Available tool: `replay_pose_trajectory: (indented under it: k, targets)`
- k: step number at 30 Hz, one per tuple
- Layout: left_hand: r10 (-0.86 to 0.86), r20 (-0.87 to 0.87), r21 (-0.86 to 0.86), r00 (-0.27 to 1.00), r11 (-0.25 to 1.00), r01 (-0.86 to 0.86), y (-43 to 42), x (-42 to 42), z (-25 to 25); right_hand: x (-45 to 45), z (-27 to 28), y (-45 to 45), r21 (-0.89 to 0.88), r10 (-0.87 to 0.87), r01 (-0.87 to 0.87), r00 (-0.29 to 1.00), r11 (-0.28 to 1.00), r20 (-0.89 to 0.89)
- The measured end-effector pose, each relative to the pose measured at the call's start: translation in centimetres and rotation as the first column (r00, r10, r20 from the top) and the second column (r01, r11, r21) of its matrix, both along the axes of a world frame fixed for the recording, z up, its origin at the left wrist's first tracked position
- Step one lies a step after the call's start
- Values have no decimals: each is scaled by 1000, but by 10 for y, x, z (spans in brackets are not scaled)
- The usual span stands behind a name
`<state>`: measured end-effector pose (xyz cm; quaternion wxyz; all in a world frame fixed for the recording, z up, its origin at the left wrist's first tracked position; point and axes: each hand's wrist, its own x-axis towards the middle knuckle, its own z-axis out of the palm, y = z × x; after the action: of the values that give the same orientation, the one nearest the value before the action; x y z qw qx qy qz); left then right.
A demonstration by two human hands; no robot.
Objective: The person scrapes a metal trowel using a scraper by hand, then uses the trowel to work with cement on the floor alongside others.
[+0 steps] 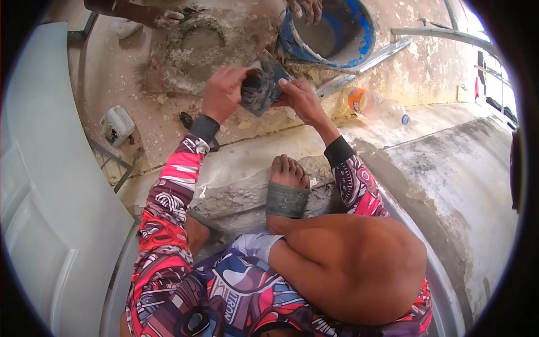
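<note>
Both my hands are raised in front of me around a dark, cement-smeared piece [259, 92]. It looks thin-walled and bluish-black, but its exact kind is unclear. My left hand [223, 90] is closed at its left side, slightly blurred. On the opposite side, my right hand [300, 98] grips the edge with the thumb on top. Just beyond lies a ring-shaped mound of wet cement mix [205, 42] on a board. A blue bucket [286, 42] smeared with grey mix stands to the right of the piece.
Another person's hands show at the top, one by the mound [168, 19], one over the bucket [306, 8]. A metal bar [365, 64] lies by the bucket. Plastic bottles [393, 114] and a white jug [118, 126] lie nearby. A pale door panel [39, 196] borders my left.
</note>
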<state>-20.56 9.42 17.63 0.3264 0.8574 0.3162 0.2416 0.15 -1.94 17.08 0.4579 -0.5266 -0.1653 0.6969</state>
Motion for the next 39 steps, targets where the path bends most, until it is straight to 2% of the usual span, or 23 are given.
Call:
replay_pose_trajectory:
  k: [2,5,8,10,16,19,22,25,28,31,34,39]
  targets:
    - [77,-11,-54,997,996,-77,7,-4,4,0,6,1,-33,-43,42,999,999,-30]
    - [-219,-96,1,971,975,220,-7,-11,31,1,10,1,-84,-83,82,997,993,-4]
    - [-404,-162,7,900,912,410,-27,-17,36,2,6,3,-90,-73,81,994,993,80]
    - [-362,-169,0,917,930,367,-29,-15,33,-2,2,6,-48,-75,79,994,996,79]
    - [-325,-118,67,938,940,334,-15,1,36,11,10,2,-44,148,-142,969,989,200]
    - [-299,-77,41,951,952,303,-14,7,37,2,37,8,-39,-73,70,992,997,-104]
    - [-204,25,-62,979,977,205,-15,10,40,7,23,2,74,-98,124,954,989,-284]
    - [-109,90,-105,990,987,118,-18,13,35,2,35,-1,191,49,-49,999,980,2]
    - [-78,106,-117,991,989,91,-20,16,34,-12,35,-1,253,31,-79,982,964,188]
    - [-74,110,-122,991,989,88,-19,17,34,-17,50,1,136,38,-94,930,986,366]
    - [-116,84,-74,990,990,123,-16,15,32,-22,27,1,161,-96,50,951,986,294]
    - [-167,15,-21,986,986,168,-25,11,34,-27,27,-8,153,-108,49,908,987,405]
